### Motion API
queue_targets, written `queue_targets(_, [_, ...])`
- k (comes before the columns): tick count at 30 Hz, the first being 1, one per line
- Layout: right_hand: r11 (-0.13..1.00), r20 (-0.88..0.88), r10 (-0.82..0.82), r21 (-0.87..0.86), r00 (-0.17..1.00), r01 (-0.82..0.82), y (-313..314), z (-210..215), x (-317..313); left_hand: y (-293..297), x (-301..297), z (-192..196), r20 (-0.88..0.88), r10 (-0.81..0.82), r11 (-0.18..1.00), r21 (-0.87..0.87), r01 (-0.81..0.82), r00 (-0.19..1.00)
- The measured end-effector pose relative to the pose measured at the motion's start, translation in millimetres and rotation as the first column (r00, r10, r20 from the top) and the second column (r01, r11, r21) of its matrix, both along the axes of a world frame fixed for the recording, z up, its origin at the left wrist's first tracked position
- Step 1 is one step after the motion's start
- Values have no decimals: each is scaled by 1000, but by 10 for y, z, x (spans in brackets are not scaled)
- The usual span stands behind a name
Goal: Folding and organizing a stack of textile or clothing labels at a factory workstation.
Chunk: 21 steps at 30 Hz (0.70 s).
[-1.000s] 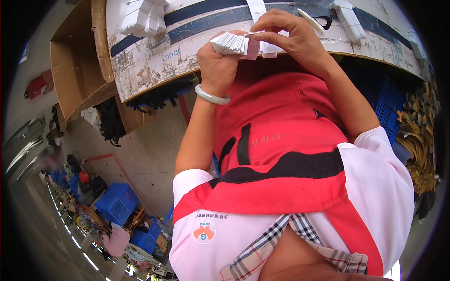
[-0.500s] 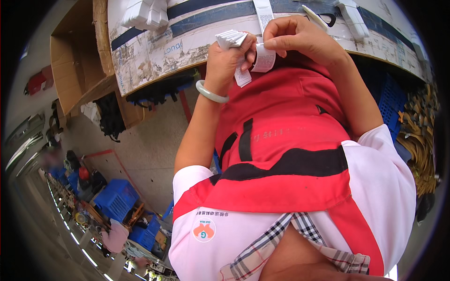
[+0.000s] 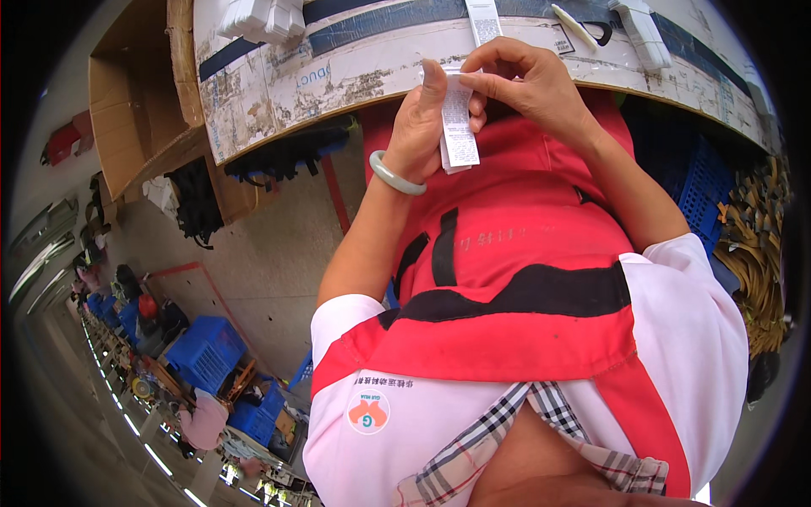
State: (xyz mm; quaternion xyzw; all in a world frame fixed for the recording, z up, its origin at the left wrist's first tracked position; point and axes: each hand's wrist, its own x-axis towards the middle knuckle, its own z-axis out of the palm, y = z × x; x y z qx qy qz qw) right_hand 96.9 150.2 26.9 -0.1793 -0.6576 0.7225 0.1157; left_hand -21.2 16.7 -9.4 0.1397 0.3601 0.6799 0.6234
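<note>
My left hand [image 3: 421, 128], with a pale bangle on its wrist, is wrapped round a stack of narrow white printed labels [image 3: 459, 135] with its thumb up. The labels hang down past the fingers, over my red apron [image 3: 515, 211]. My right hand [image 3: 541, 91] pinches the labels' upper end with thumb and forefinger, right beside the left hand's fingers. Just beyond, a printed label strip [image 3: 484, 23] lies on the worn tabletop [image 3: 372, 74], running out at the top of the view. The folds of the stack are partly hidden by my fingers.
White bundles lie on the table at left [image 3: 266, 19] and right [image 3: 642, 35]. A white pen-like tool [image 3: 574, 27] is near the right bundle. An open cardboard box [image 3: 139, 106] stands at the left; a blue crate [image 3: 703, 190] sits below the table at right.
My left hand has turned, and the label stack that stuck up from it now hangs flat downward. My right hand has shifted slightly left and pinches at the stack's upper end.
</note>
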Motion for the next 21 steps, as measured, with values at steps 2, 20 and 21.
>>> queue_targets(2, [995, -32, -39, 95, 999, 42, -42, -6, 23, -34, 34, 17, -2, -1, 1000, -5, 1, 1000])
queue_targets(20, [735, -124, 2, 673, 992, 83, -127, -110, 100, -115, 122, -76, 27, 8, 1000, -21, -7, 1000])
queue_targets(21, [736, -123, 2, 672, 992, 82, -145, -101, 100, -129, 131, -74, 56, 19, 1000, -16, -18, 998])
